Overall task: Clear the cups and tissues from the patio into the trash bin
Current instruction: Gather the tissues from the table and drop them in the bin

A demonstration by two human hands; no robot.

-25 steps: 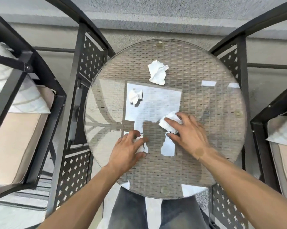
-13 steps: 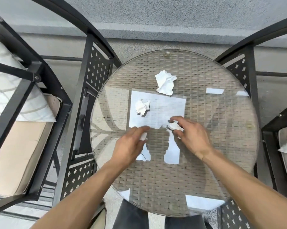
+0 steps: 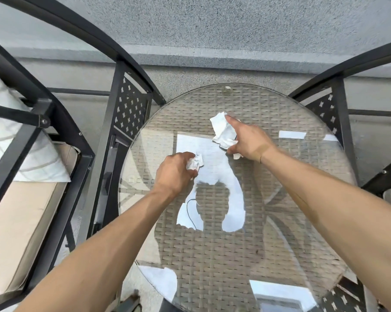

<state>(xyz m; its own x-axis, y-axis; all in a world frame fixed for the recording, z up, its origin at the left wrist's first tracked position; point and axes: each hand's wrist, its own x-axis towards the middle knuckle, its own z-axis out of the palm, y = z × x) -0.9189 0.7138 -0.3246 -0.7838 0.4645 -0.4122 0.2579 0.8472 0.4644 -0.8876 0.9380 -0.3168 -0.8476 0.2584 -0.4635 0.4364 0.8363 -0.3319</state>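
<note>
On the round glass-topped wicker table (image 3: 280,221), my left hand (image 3: 175,173) grips a small crumpled white tissue (image 3: 195,162) near the table's left-middle. My right hand (image 3: 246,140) reaches farther back and pinches a larger crumpled white tissue (image 3: 222,130) between forefinger and thumb. A scrap of another tissue peeks out under the right palm. No cups and no trash bin are in view.
A black metal chair (image 3: 113,122) with a beige cushion (image 3: 21,233) and a white pillow stands to the left. Another black chair frame (image 3: 338,113) stands to the right. A grey stucco wall (image 3: 212,30) runs behind the table.
Both hands moved away from me across the table. The left hand reached the small tissue and took hold of it. The right hand, holding its first tissue, reached the larger one at the back.
</note>
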